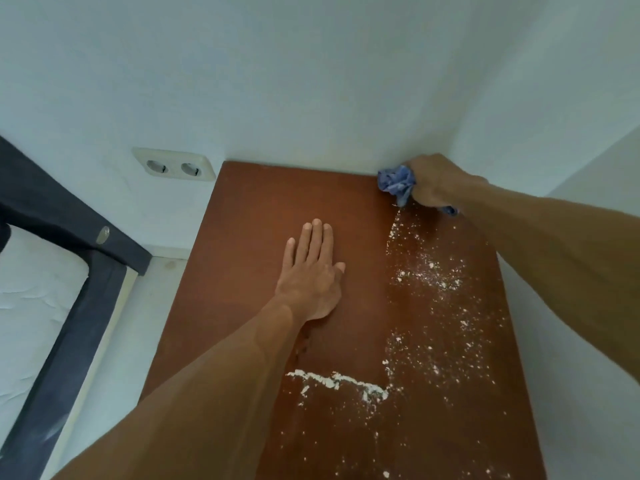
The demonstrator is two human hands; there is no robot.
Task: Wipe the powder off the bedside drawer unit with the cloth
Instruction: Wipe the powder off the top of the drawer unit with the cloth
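Note:
The bedside drawer unit (263, 209) shows its reddish-brown wooden top, standing in a wall corner. White powder (433, 278) is scattered down the right half, with a thicker ridge of it (339, 381) near the front middle. My right hand (436, 183) grips a crumpled blue cloth (396, 183) at the far right corner of the top, against the wall. My left hand (311, 271) lies flat on the left half of the top, fingers straight and together, on wood without powder.
White walls close in the unit at the back and right. A double wall socket (175, 166) sits left of the back edge. A dark bed frame (69, 237) with a white mattress (31, 299) stands at the left across a narrow strip of floor.

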